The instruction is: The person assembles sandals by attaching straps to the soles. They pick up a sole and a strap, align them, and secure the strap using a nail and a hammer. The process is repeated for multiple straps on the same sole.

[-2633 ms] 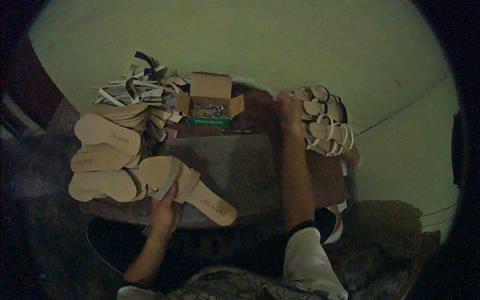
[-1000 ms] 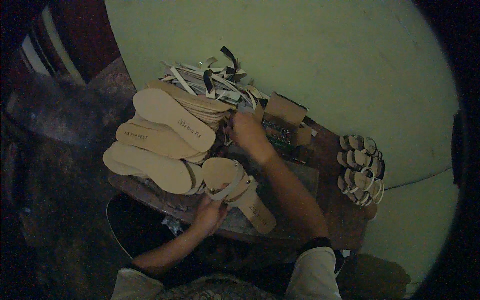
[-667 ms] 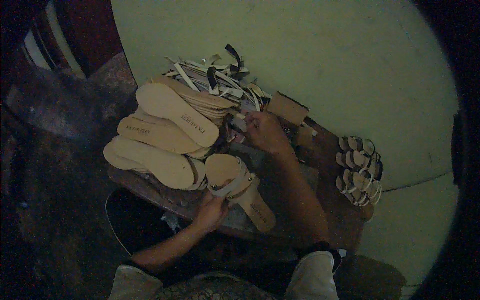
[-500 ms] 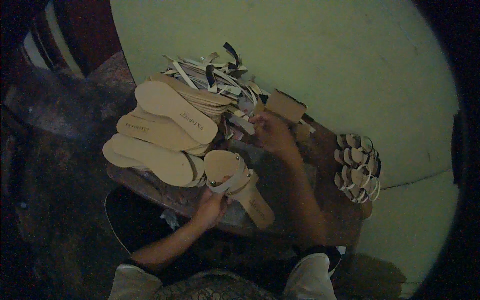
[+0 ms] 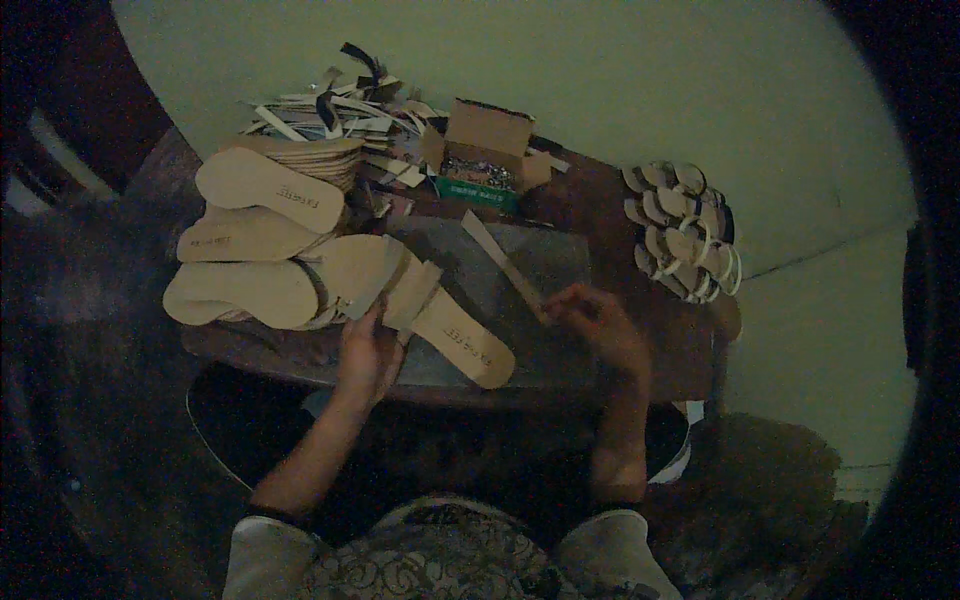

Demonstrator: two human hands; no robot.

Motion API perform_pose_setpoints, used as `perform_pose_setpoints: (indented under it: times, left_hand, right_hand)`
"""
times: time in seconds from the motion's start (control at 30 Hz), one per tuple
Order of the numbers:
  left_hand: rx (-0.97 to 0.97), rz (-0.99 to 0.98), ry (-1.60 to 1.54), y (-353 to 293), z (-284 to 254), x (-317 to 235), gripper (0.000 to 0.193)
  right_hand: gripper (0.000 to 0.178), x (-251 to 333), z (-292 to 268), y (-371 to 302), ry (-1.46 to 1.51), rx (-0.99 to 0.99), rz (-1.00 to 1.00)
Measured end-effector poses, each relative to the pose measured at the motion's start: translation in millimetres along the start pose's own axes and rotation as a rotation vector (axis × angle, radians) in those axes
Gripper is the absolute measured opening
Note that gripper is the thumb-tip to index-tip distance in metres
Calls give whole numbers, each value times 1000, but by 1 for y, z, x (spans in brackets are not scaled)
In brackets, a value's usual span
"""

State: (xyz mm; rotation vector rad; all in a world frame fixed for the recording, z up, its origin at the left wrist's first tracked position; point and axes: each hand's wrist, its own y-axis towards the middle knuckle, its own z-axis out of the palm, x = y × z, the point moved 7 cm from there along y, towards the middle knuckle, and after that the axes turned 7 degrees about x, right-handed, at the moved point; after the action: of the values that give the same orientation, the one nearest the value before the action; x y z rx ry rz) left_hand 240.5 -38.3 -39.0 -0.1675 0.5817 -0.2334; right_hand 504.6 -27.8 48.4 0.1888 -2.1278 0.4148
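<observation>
Scraps [image 5: 375, 125] and box [image 5: 488, 130], apparently of nails [image 5: 478, 173], beyond strip [image 5: 490, 243] in right hand [image 5: 604, 324]

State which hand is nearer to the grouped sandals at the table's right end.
Right. The right hand, pinching a pale strip, is below and left of the grouped sandals, apart from them; the left hand, holding a sandal, is much farther left.

At the table's [image 5: 655, 350] front edge, the left hand [image 5: 362, 355] grips a tan sandal [image 5: 455, 345]. The right hand [image 5: 600, 322] pinches a pale strip [image 5: 500, 258] by one end. Soles [image 5: 245, 290] pile along the left edge; scraps [image 5: 295, 120] and an open box [image 5: 482, 193] line the back; strappy sandals [image 5: 690, 240] cluster by the right edge.
</observation>
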Motion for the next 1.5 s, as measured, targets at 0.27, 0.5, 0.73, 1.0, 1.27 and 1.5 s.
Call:
perform_pose_setpoints:
  times: [0.27,0.5,0.73,1.0,1.27,1.5]
  left_hand:
    - [100,110,71,1,19,-8,39]
    - [75,114,79,-1,23,-10,39]
    - [-38,68,87,-10,30,-14,39]
    - [-15,121,122,-7,14,-22,39]
    - [-7,145,84,-4,16,-20,39]
    - [15,155,85,-4,17,-22,37]
  right_hand:
    - [31,38,6,7,-205,-192,4]
    - [29,27,32,68,-324,-293,-162]
    - [24,-3,24,61,287,-78,-9]
    - [34,-1,-17,38,1018,-191,-104]
    - [34,-29,53,22,796,-175,180]
    - [34,-7,72,15,652,4,188]
